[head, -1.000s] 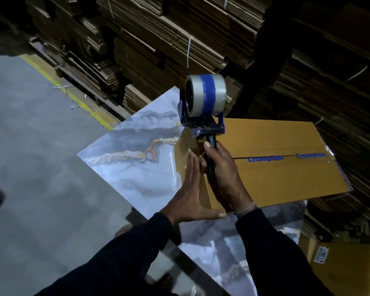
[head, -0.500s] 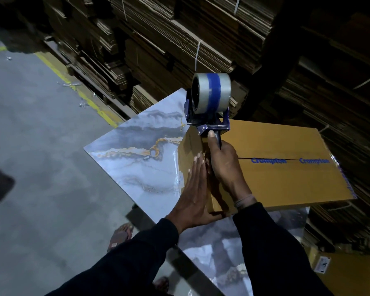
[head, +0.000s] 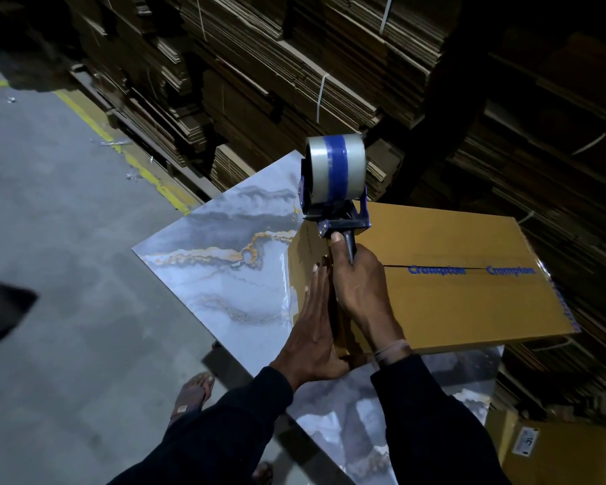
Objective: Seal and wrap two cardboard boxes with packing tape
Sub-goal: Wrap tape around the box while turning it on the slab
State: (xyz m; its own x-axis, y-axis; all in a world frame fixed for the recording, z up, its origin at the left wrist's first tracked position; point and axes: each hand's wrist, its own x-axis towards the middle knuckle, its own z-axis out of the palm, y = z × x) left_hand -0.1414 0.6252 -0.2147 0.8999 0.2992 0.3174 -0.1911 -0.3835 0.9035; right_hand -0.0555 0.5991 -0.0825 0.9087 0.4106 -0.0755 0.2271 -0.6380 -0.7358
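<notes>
A yellow-brown cardboard box (head: 452, 274) lay flat on a marble-patterned table top (head: 224, 267), close to the table's far right side. The box's near left end stood well inside the table, so a wide bare part of the shiny surface stayed free to the left of the box, up to the pointed table corner. To the left of the table, the grey concrete floor (head: 49, 274) gave open room, with a yellow painted line (head: 126, 159) along the stacks of flattened cartons (head: 277, 82) behind the box.

The left hand (head: 312, 330) pressed flat, fingers straight, against the left end of the box. The right hand (head: 361, 285) gripped the handle of a blue tape dispenser (head: 340, 222), the thumb lying up along it; the dispenser touched the top edge of the box at that end. Its roll of clear tape (head: 335, 169) stood above the box.

Along the top seam of the box, blue print read "Crompton" twice. Another carton (head: 557, 453) below the table to the right carried a white label (head: 525, 441), too small to read.
</notes>
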